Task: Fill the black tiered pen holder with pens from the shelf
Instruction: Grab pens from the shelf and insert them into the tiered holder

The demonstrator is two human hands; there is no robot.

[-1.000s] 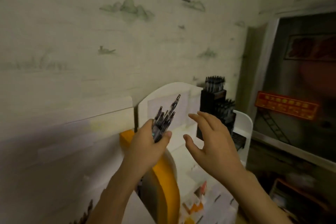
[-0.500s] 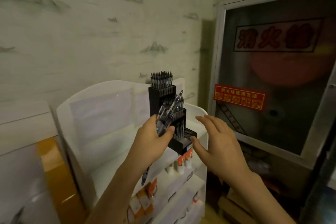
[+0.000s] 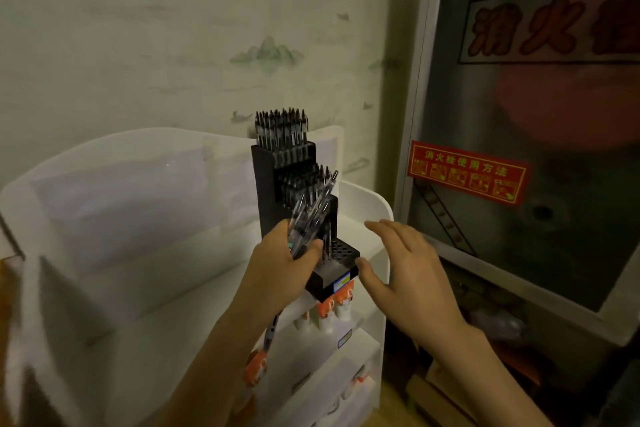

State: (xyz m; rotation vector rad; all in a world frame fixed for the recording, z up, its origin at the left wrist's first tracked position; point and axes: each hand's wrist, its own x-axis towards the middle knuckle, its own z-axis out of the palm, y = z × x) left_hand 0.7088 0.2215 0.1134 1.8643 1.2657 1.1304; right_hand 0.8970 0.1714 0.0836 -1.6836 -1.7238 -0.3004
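The black tiered pen holder (image 3: pixel 266 184) stands on the top of a white shelf unit (image 3: pixel 367 204). Its two upper tiers are packed with pens; the lowest tier (image 3: pixel 343 253) shows mostly bare holes. My left hand (image 3: pixel 280 267) grips a bundle of clear-barrelled pens (image 3: pixel 311 211), tips pointing up and to the right, right in front of the holder's middle tier. My right hand (image 3: pixel 405 263) hovers with fingers spread, its thumb close to the holder's front right corner.
White bottles with orange labels (image 3: pixel 332 308) hang on the shelf rows below the holder. A metal-framed fire hose cabinet (image 3: pixel 540 184) with a red notice stands to the right. Patterned wallpaper fills the wall behind.
The view swung right onto the holder. Both hands moved from the orange object at the left toward the pen holder, the left still carrying the pens.
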